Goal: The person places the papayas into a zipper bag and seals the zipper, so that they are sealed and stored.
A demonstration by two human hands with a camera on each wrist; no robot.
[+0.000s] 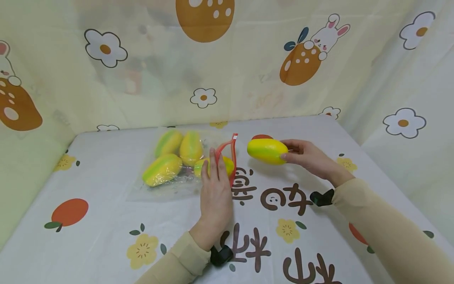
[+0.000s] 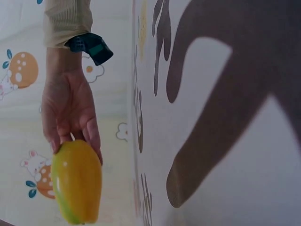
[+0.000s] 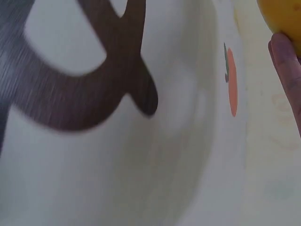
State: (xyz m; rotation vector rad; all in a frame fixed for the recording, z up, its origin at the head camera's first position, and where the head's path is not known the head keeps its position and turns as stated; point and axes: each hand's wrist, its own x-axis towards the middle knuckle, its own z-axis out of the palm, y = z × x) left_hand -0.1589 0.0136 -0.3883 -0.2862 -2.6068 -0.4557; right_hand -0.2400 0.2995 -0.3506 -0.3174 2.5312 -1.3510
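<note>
My right hand (image 1: 312, 159) grips one end of a glossy yellow mango (image 1: 267, 151) with a green streak, thumb on the near side. The left wrist view shows this mango (image 2: 77, 181) held clear of the tabletop. In the right wrist view only part of the mango (image 3: 284, 19) and a finger appear. To the left lies a clear plastic bag (image 1: 140, 194) with a red zip edge (image 1: 233, 156). Several similar mangoes (image 1: 162, 170) are inside it. My left hand (image 1: 216, 197) rests on the bag by its zip edge, fingers extended, partly covering one mango.
A white printed cloth (image 1: 106, 240) with fruit, flowers and dark lettering covers the table. A patterned curtain (image 1: 159, 79) hangs behind it and along both sides. Each wrist wears a dark band (image 1: 221, 255).
</note>
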